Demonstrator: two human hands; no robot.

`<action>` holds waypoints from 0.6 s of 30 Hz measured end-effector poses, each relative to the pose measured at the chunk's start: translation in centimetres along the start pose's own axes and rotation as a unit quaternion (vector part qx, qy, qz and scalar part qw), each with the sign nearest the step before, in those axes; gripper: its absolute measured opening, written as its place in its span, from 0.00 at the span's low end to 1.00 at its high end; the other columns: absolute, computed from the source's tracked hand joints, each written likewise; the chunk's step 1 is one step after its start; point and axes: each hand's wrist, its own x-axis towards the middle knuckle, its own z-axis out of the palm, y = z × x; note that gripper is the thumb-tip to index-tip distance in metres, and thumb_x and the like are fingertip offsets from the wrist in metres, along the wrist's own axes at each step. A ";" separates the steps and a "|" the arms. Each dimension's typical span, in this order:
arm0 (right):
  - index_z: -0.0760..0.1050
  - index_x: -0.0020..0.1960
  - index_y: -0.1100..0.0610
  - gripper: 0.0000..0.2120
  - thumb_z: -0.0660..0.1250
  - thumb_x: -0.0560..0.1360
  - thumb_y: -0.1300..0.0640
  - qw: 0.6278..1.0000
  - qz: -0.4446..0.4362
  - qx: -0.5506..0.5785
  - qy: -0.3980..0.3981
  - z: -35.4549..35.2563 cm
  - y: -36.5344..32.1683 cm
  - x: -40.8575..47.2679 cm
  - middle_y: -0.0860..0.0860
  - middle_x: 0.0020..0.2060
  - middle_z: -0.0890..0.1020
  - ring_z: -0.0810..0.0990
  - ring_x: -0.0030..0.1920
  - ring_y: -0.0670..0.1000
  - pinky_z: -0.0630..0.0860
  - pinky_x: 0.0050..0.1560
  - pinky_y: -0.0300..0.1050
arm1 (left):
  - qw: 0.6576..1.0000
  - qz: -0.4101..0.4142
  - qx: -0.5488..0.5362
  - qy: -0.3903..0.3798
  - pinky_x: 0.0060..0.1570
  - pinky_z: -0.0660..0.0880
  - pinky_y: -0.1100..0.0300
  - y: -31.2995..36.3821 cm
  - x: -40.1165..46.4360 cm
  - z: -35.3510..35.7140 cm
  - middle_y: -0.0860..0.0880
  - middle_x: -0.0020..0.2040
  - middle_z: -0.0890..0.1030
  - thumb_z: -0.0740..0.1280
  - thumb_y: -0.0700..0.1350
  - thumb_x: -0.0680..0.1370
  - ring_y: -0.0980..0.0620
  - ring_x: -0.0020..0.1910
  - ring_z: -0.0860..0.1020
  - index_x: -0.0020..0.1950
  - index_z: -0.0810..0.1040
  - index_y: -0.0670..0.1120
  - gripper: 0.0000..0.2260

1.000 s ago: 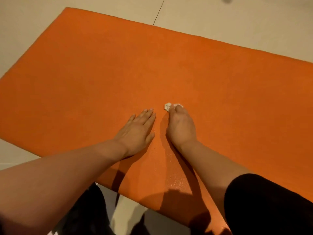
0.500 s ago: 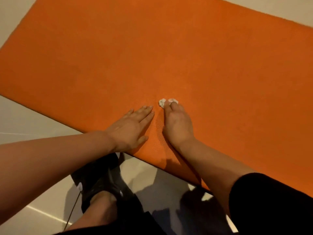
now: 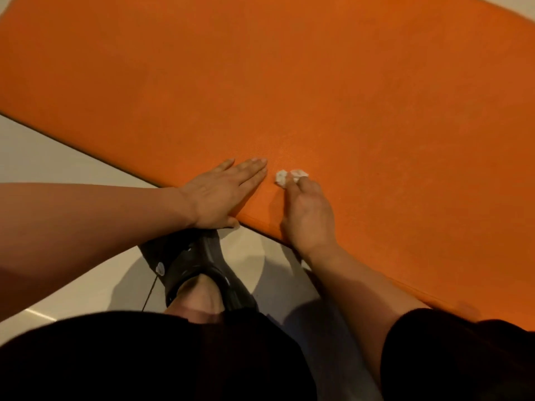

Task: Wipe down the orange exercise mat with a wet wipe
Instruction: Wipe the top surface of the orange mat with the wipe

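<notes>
Both hands now sit nearer the mat's [image 3: 318,96] front edge than a second ago: the left hand [image 3: 220,195] rests flat with straight fingers, the right hand [image 3: 307,215] presses the crumpled wipe [image 3: 291,176] down, so wiping is finishing this strip.

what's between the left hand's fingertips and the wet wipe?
Head view: only a narrow strip of bare orange mat. The left hand lies flat on the mat; the wet wipe sits under the right hand fingertips.
</notes>
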 end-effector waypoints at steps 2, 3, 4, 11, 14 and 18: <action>0.74 0.64 0.68 0.26 0.67 0.66 0.74 0.995 0.087 -0.014 0.051 0.1 1.0 -1.2 0.62 0.50 0.80 0.77 0.50 0.62 0.76 0.48 0.51 | 1.000 -0.013 0.004 0.010 0.74 0.38 0.54 -0.3 -0.6 0.3 0.45 0.78 0.34 0.70 0.59 0.73 0.49 0.77 0.38 0.78 0.35 0.44 0.52; 0.74 0.64 0.69 0.25 0.66 0.66 0.74 0.991 0.124 -0.005 0.059 0.2 0.4 -1.7 0.62 0.50 0.80 0.77 0.50 0.62 0.76 0.47 0.51 | 1.000 -0.017 0.015 0.012 0.74 0.39 0.53 -0.3 -0.8 0.5 0.44 0.78 0.34 0.71 0.59 0.73 0.48 0.77 0.38 0.78 0.35 0.43 0.52; 0.74 0.63 0.69 0.24 0.65 0.67 0.74 0.989 0.134 0.012 0.063 0.5 -0.6 -2.1 0.62 0.50 0.80 0.77 0.50 0.62 0.75 0.49 0.52 | 0.999 -0.021 0.028 0.014 0.75 0.39 0.52 -0.1 -0.8 0.8 0.44 0.78 0.34 0.70 0.59 0.73 0.48 0.77 0.37 0.78 0.35 0.43 0.52; 0.75 0.62 0.68 0.30 0.71 0.60 0.73 1.000 -0.006 0.017 0.025 2.7 -3.4 -5.5 0.59 0.46 0.80 0.78 0.43 0.59 0.77 0.41 0.48 | 0.994 -0.041 0.099 0.026 0.76 0.43 0.45 1.4 -0.5 1.2 0.39 0.77 0.36 0.64 0.60 0.77 0.43 0.77 0.39 0.77 0.36 0.38 0.47; 0.75 0.63 0.68 0.30 0.72 0.61 0.72 0.993 0.101 -0.026 0.063 1.9 -0.6 -7.6 0.59 0.47 0.80 0.76 0.44 0.58 0.74 0.42 0.47 | 0.991 -0.005 0.133 0.026 0.75 0.45 0.44 1.7 -0.7 1.0 0.39 0.77 0.35 0.62 0.56 0.79 0.42 0.77 0.37 0.77 0.34 0.39 0.43; 0.74 0.63 0.68 0.25 0.72 0.68 0.63 0.995 0.047 -0.068 0.057 2.0 -1.8 -7.0 0.59 0.48 0.77 0.71 0.46 0.57 0.66 0.47 0.47 | 0.984 0.032 0.176 0.009 0.74 0.50 0.40 3.2 -0.2 0.8 0.39 0.77 0.35 0.59 0.49 0.81 0.39 0.77 0.38 0.77 0.34 0.39 0.38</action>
